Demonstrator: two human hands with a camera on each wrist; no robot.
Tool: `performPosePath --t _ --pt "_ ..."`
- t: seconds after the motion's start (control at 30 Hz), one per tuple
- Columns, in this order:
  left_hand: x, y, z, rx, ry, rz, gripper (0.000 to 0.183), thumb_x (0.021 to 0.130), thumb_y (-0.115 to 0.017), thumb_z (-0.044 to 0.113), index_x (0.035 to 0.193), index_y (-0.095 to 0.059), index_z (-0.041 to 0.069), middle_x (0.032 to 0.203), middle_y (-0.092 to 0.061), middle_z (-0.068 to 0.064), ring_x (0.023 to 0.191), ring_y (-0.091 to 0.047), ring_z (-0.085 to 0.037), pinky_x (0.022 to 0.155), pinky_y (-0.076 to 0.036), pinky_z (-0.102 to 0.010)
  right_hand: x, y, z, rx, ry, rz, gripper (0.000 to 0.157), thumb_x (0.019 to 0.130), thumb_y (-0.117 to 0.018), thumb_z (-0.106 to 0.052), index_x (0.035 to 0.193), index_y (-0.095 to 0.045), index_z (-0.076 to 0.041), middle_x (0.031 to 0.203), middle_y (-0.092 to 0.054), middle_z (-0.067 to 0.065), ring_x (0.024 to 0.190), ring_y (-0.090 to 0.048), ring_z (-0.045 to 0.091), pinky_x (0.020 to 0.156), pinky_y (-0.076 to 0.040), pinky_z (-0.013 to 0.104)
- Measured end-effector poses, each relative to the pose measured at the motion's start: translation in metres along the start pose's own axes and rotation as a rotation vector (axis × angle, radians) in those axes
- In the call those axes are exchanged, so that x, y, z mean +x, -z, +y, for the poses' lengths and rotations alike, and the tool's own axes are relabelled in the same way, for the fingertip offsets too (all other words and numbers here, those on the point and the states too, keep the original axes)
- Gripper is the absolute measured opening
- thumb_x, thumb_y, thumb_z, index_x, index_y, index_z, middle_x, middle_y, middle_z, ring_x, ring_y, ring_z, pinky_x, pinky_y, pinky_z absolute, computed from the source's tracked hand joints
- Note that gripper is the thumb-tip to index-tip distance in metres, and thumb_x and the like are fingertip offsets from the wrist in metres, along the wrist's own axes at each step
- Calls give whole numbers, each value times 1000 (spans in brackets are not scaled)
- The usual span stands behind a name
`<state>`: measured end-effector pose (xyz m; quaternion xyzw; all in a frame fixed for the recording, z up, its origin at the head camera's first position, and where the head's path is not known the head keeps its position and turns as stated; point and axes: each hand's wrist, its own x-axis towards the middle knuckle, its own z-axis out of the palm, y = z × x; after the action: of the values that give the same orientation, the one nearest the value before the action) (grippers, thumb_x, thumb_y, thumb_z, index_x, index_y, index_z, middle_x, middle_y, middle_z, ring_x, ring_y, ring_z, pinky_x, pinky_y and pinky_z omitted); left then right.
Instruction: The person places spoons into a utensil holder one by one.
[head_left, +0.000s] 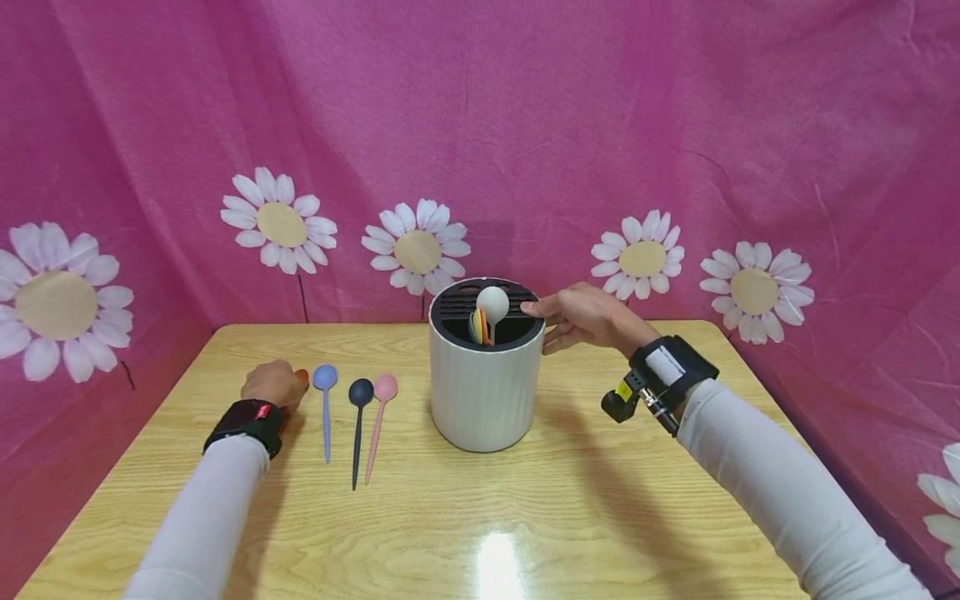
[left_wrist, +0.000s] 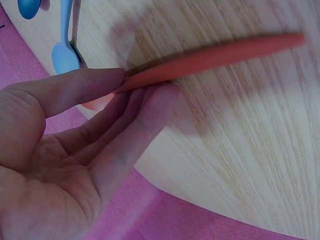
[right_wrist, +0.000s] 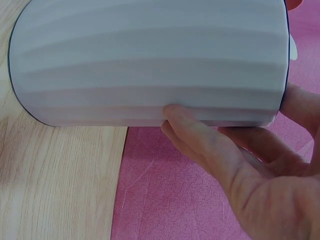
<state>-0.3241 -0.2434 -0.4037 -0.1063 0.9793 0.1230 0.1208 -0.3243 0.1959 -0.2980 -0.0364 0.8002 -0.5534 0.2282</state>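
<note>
A pink cloth [head_left: 525,150] stands behind the table [head_left: 600,517]. On it, upright, is the white holder [head_left: 483,392], the white spoon [head_left: 492,303] standing in its top among other coloured ones. The right hand [head_left: 588,315] grips the holder's side, thumb over the rim, fingers spread along the outer wall. The left hand [left_wrist: 90,145], partly closed, pinches the red spoon [left_wrist: 215,60] between thumb and fingertips, just left of the blue spoon [head_left: 326,377]; beyond that lie the dark spoon [head_left: 361,392] and pink spoon [head_left: 386,387].
</note>
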Motion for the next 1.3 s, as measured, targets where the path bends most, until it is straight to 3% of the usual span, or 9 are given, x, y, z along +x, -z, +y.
performPosePath --t 0.1,0.3,0.43,0.67,0.93,1.13,1.3 --pt "-3 2 0 -3 -20 0 16 88 -59 9 80 -61 -5 80 -56 -19 75 -56 -32 58 -47 -31 0 1 1 -2 1 4 49 103 -59 -27 140 -55 4 138 -60 27 121 -64 42 98 -56 49" --pt "-5 4 -2 -36 -70 28 57 103 -43 33 57 -58 3 68 -57 -15 65 -57 -29 52 -44 -30 0 0 1 11 -3 10 48 103 -60 -27 140 -56 3 138 -60 26 121 -64 42 96 -57 47" --pt "-2 5 -3 -61 -100 62 55 102 -46 34 60 -58 1 62 -56 -13 61 -56 -27 50 -42 -29 1 -1 1 11 -1 6 49 103 -60 -27 141 -55 3 139 -59 26 122 -63 43 97 -57 47" --pt "1 16 2 -57 -141 129 29 89 -69 20 72 -58 -1 72 -52 -13 71 -50 -29 57 -40 -31 1 0 1 7 -4 5 50 103 -59 -27 142 -54 4 139 -59 27 123 -62 43 98 -57 48" --pt "-1 29 16 -126 -233 168 9 78 -65 -2 69 -63 -1 61 -46 -4 60 -49 -24 49 -38 -27 1 0 1 0 2 5 49 103 -59 -27 140 -56 4 137 -60 27 119 -65 41 98 -56 48" --pt "-7 41 35 -156 -307 173 10 77 -64 -1 67 -65 1 58 -59 -6 53 -61 -23 46 -49 -25 1 0 2 6 -1 2 49 103 -59 -27 141 -55 4 138 -59 28 121 -64 42 100 -55 49" --pt "-11 52 53 -191 -332 157 17 79 -64 0 62 -63 4 57 -60 -5 53 -61 -20 49 -52 -26 2 0 3 9 4 5 49 103 -60 -28 140 -56 5 138 -60 27 121 -64 42 99 -56 49"
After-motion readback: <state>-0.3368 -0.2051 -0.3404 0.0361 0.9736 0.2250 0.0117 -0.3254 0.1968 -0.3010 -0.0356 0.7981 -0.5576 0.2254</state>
